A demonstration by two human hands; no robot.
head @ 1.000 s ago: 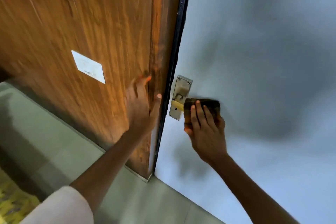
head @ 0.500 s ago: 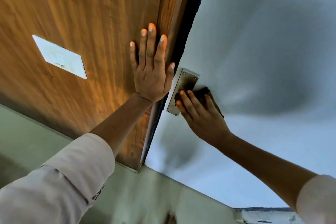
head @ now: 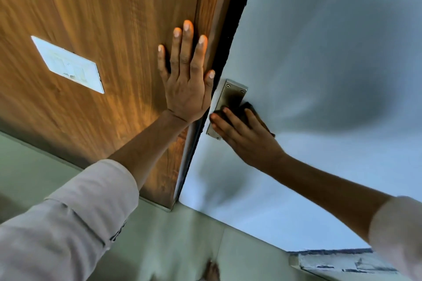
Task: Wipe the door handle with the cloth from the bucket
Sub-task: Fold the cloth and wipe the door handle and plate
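The wiping step is judged to be under way, not finished. A dark cloth (head: 245, 110) is pressed against the door handle by the right hand (head: 247, 138), the grip being closed over the cloth with the fingers (head: 225, 118) laid across it and reaching onto the metal plate (head: 228, 107) on the pale grey door (head: 319, 75). The left hand (head: 186, 84) is laid flat and released, palm against the wooden panel (head: 102, 18) beside the dark door edge (head: 230, 36); nothing is held in it, and it is taken to be steadying the person. The fetching of the cloth is judged complete, since the cloth is already at the handle. How much of the handle has been cleaned cannot be established: the lever itself is wholly covered by cloth and hand, and only the upper part of the plate, with two screws, is exposed. The lower end of the plate is partly covered by fingers. The bucket is not in view. A white label (head: 68, 64) on the wood is blurred and unreadable. Both sleeves (head: 68, 223) are cut off by the frame. A broken pale slab (head: 342, 262) at the lower right is not identifiable.
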